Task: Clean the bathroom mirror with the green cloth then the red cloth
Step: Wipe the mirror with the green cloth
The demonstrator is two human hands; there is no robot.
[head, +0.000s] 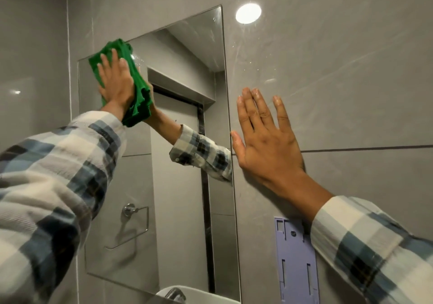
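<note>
The frameless bathroom mirror [178, 186] hangs on a grey tiled wall, seen from below. My left hand [116, 81] presses the green cloth [138, 92] flat against the mirror's upper left corner, fingers spread over the fabric. My right hand [264, 137] lies flat and open on the wall tile just right of the mirror's edge, thumb touching that edge. The mirror reflects my left forearm in its plaid sleeve. No red cloth is in view.
A lilac plastic wall bracket [296, 261] is fixed below my right wrist. A white basin with a tap [175, 294] shows at the bottom edge. A towel ring and a door appear as reflections. A bright light spot [248, 13] glares on the tile.
</note>
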